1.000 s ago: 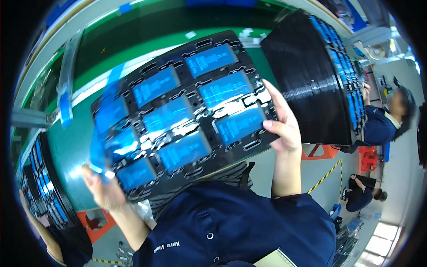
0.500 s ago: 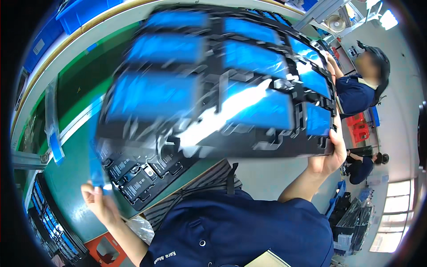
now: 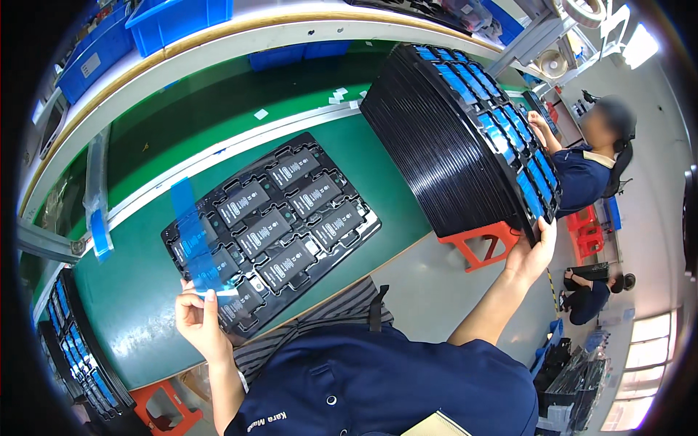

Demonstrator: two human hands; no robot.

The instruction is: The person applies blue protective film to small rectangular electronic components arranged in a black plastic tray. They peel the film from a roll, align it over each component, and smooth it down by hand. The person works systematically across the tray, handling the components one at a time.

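Pinched in my left hand [image 3: 202, 327] is the lower end of a strip of clear blue film [image 3: 190, 232], which hangs over the left part of a black plastic tray. That tray [image 3: 311, 256] lies on the table and carries several dark flat battery packs [image 3: 265, 232] in its pockets. On my right, a tall stack of black trays [image 3: 429, 145] stands beside the table's edge. My right hand [image 3: 529, 256] grips the near corner of the top tray [image 3: 534, 231], whose pockets show blue-covered pieces [image 3: 502, 136]. Its fingertips are partly hidden beneath the rim.
More trays with blue pieces [image 3: 83, 356] stand at the left end of the green table [image 3: 131, 320]. Blue bins [image 3: 178, 25] line the shelf above. Under the stack shows a red stool [image 3: 483, 245]. A co-worker [image 3: 596, 152] sits beyond it; another person [image 3: 592, 294] is farther off.
The tray with blue pieces has swung from in front of me rightward onto the stack. My left hand has shifted right with the film strip, and the table tray is now uncovered to view.
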